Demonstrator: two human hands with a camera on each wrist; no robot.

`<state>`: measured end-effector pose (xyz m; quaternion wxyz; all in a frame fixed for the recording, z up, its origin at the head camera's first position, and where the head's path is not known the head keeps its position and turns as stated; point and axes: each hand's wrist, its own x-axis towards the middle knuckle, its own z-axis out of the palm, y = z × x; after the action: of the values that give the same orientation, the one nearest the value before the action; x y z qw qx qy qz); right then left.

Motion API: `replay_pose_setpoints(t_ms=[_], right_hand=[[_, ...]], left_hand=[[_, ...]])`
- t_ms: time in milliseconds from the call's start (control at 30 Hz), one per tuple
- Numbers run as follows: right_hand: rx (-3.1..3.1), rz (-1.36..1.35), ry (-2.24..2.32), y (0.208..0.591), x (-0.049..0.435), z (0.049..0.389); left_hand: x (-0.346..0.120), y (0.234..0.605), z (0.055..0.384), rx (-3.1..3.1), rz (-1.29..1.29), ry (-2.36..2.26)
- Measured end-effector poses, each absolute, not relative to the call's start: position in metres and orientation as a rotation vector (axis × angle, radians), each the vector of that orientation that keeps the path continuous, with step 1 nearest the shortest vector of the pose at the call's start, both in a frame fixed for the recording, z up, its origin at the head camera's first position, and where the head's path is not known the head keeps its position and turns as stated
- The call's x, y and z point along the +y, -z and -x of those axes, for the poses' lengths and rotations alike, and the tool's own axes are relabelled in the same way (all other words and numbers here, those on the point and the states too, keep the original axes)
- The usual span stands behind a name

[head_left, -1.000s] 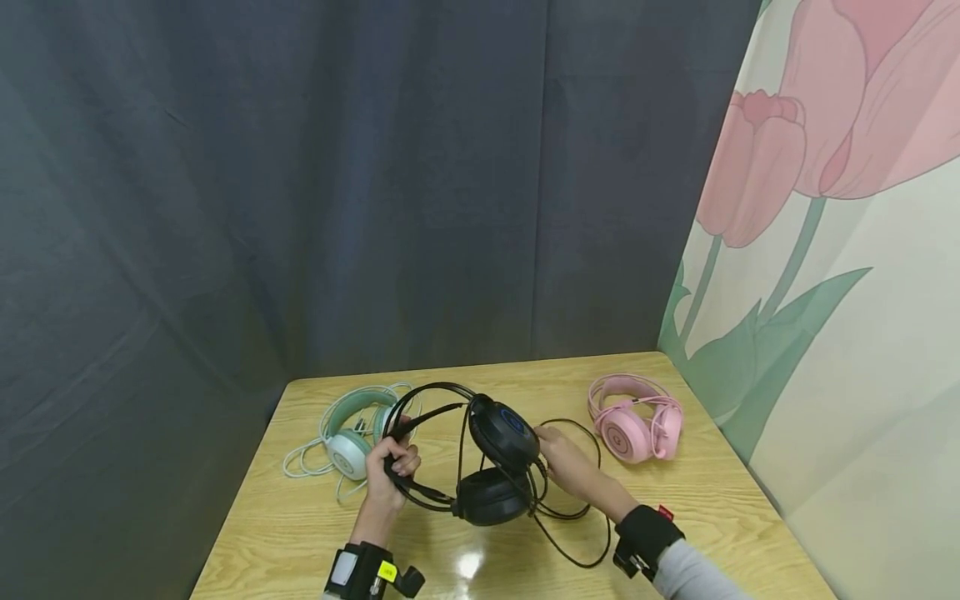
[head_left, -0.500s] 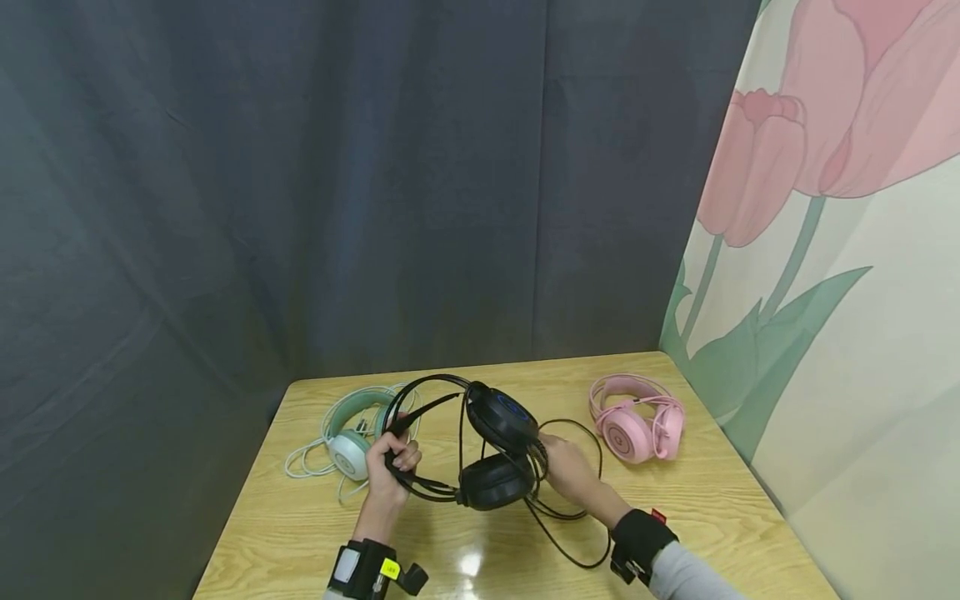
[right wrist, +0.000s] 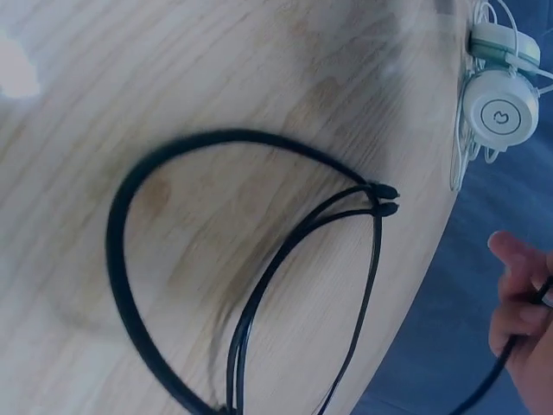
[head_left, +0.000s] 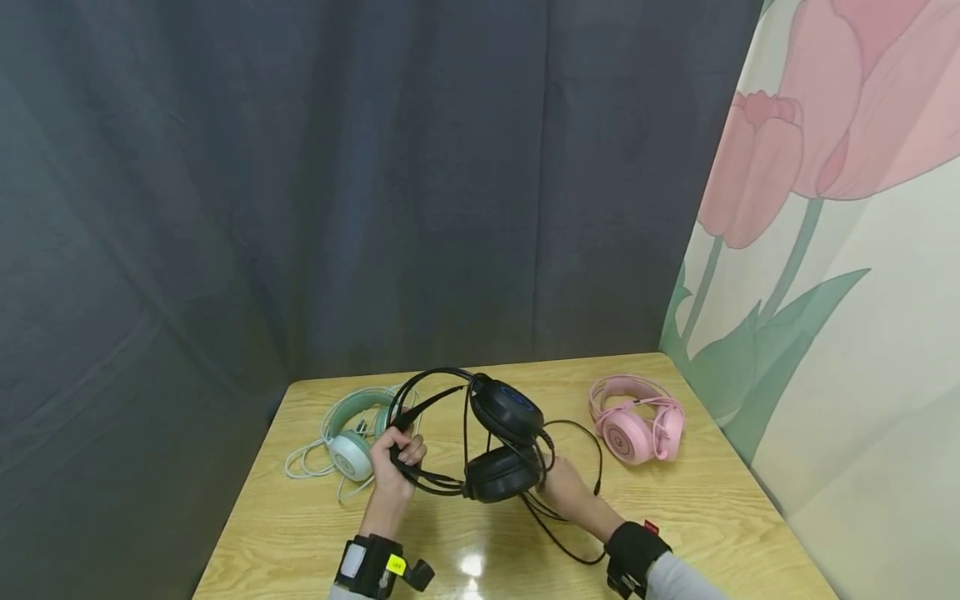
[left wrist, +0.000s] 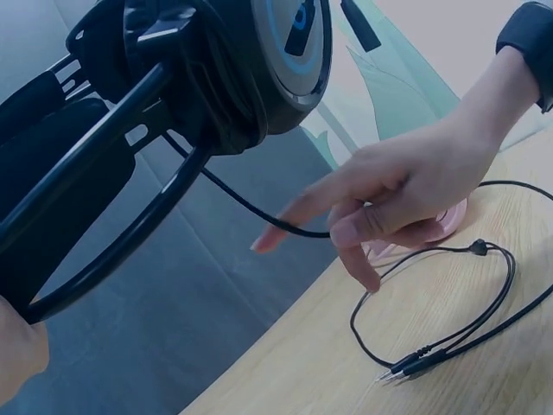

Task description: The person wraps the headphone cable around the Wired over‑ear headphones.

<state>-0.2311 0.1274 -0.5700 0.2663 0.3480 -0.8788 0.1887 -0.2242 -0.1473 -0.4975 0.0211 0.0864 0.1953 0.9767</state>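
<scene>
Black headphones now slightly higher above table — left hand curled round headband, cups toward 3 o'clock. Right hand shifted toward 6 o'clock, pinching cable, index finger extended. Loops loose on table — cable handling judged unfinished. Pink headphones at 3 o'clock, green headphones at 9.

2 forearms reach forward and slant inward; the left grip has its fingers curled, while the right grip pinches, index finger extended.
</scene>
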Motion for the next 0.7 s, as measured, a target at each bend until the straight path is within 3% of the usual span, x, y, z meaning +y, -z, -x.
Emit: replay_pose_setpoints(t_ms=[367,700], right_hand=[[-2.246,-1.007,-0.598,0.582,0.111,0.23],[-2.279,-1.063,-0.273,0.585,0.098,0.217]], left_hand=[[-0.143,0.499,0.226,0.657,-0.306,-3.032],[-0.139,0.502,0.226,0.73,-0.172,-3.085]])
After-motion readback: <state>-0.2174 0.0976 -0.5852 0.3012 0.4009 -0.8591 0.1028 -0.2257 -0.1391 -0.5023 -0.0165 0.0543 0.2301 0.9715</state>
